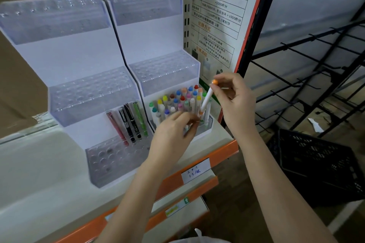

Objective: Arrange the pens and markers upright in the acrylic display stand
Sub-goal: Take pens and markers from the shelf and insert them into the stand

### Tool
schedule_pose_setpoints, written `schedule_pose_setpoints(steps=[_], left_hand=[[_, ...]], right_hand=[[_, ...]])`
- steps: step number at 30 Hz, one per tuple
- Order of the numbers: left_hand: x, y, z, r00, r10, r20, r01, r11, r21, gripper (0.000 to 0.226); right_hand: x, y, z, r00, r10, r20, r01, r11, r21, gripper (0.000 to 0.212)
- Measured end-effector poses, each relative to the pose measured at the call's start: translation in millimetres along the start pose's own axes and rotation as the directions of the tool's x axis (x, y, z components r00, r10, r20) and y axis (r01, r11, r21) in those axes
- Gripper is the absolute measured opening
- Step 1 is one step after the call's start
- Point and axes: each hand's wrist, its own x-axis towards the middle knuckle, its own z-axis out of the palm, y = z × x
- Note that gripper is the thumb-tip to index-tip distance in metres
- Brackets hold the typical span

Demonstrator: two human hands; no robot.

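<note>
A: The markers (pixel 178 102) stand capped-end up in the bottom tier of the right stand (pixel 164 73), packed close so they prop each other upright.

B: And the one in the air?

A: The right hand (pixel 233 96) pinches an orange-capped marker (pixel 207 97) near its top, tilted, its lower end at the cluster's right edge; I judge it's being steered into a free hole. The left hand (pixel 173 132) has curled fingers on the front markers, probably steadying them; whether it grips one I cannot tell.

B: Counts?

A: Two stands on the shelf (pixel 217 150). The left stand (pixel 79 92) holds four pens (pixel 128 122), leaning back. Roughly thirty markers; too crowded for an exact count.
</note>
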Motion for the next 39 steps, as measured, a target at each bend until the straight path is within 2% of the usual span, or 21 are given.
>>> schedule_pose_setpoints(steps=[2, 5, 7, 10, 14, 16, 20, 24, 30, 34, 39], left_hand=[[-3, -5, 4, 0.999, 0.031, 0.019, -0.033, 0.996, 0.080, 0.014], [-5, -13, 10, 0.996, 0.091, 0.024, -0.094, 0.981, 0.171, 0.031], [-6, -13, 11, 0.994, 0.100, 0.033, -0.105, 0.976, 0.193, 0.026], [-7, -15, 15, 0.994, 0.107, 0.034, -0.112, 0.975, 0.192, 0.006], [-7, -17, 17, 0.994, 0.104, 0.040, -0.110, 0.971, 0.213, 0.013], [-7, -18, 17, 0.993, 0.108, 0.040, -0.114, 0.970, 0.213, 0.004], [-8, -19, 17, 0.992, 0.115, 0.046, -0.122, 0.972, 0.199, 0.009], [-8, -20, 16, 0.991, 0.121, 0.052, -0.129, 0.974, 0.187, 0.008], [-8, -22, 14, 0.986, 0.153, 0.061, -0.162, 0.970, 0.182, 0.008], [-7, -24, 12, 0.979, 0.189, 0.078, -0.200, 0.964, 0.177, 0.009], [-9, -22, 3, 0.965, 0.243, 0.096, -0.256, 0.950, 0.176, 0.004]], right_hand=[[-1, 3, 3, 1.000, -0.010, 0.012, 0.010, 0.999, -0.032, 0.016], [-2, 5, 6, 0.999, -0.030, 0.019, 0.031, 0.997, -0.064, 0.017], [0, 4, 5, 0.998, -0.069, 0.014, 0.070, 0.993, -0.092, 0.018], [1, 7, 3, 0.992, -0.117, 0.037, 0.121, 0.984, -0.130, 0.019], [-9, 15, 11, 0.992, -0.104, 0.067, 0.112, 0.984, -0.140, 0.022], [-10, 19, 15, 0.987, -0.159, 0.034, 0.162, 0.970, -0.181, 0.024], [-7, 27, 21, 0.970, -0.239, 0.034, 0.237, 0.919, -0.316, 0.023], [-16, 32, 25, 0.974, -0.226, -0.022, 0.206, 0.918, -0.338, 0.023], [-23, 33, 26, 0.976, -0.207, 0.063, 0.214, 0.881, -0.421, 0.024], [-24, 24, 22, 0.977, -0.205, 0.055, 0.208, 0.872, -0.443, 0.022], [-44, 13, 14, 0.995, -0.096, -0.029, 0.075, 0.906, -0.416, 0.024]])
